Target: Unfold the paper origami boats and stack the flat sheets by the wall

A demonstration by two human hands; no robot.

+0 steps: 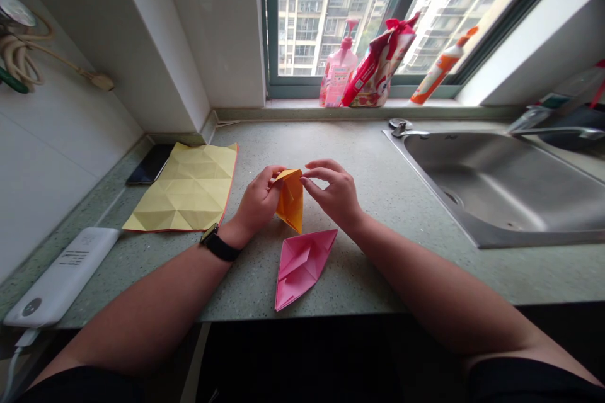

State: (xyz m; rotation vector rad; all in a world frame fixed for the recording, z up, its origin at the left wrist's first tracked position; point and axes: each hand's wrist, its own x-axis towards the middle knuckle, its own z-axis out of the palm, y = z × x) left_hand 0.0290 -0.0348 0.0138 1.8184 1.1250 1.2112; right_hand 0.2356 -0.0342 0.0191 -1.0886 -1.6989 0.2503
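Note:
An orange folded-paper boat (pixel 292 201) is held up just above the counter, its pointed end hanging down. My left hand (pixel 259 198), with a black watch on its wrist, grips the boat's left side between thumb and fingers. At its upper right corner, the thumb and a fingertip of my right hand (pixel 333 189) pinch the paper edge, while another finger stays raised. Closer to me lies a pink folded-paper boat (pixel 307 264) on the counter, untouched, its hollow side facing up.
Creased yellow paper (pixel 189 189) lies at left, overlapping a dark phone (pixel 150 164). A white power bank (pixel 63 277) with a cable rests near the counter's (pixel 387 277) front left edge. The steel sink (pixel 472 227) is on the right. Bottles and a red bag (pixel 378 66) stand on the windowsill.

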